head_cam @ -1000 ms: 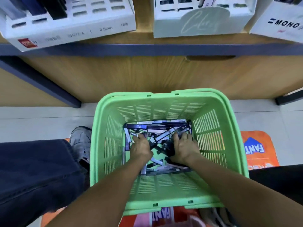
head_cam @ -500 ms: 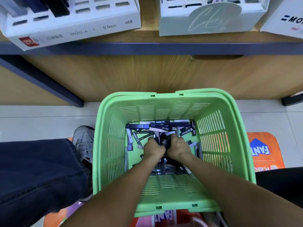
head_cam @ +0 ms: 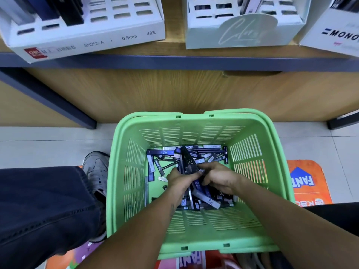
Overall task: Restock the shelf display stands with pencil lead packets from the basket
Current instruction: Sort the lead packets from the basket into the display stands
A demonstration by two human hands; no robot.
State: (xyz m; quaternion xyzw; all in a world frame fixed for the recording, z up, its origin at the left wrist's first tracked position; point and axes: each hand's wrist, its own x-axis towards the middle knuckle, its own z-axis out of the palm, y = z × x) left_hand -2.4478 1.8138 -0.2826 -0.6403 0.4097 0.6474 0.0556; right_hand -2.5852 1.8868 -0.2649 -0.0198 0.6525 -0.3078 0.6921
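Gathering is the step in hand: in the green basket, centre frame, the left hand and right hand curl their fingers together round a bunch of pencil lead packets. Next they must lift it to the white display stand, upper left. A shoe sits left of the basket; its tall walls hem the lift.

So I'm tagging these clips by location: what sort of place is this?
Most likely a stationery shop aisle: white display stands marked 0.5mm on a wooden shelf, a MONO box, and a green shopping basket of lead packets.
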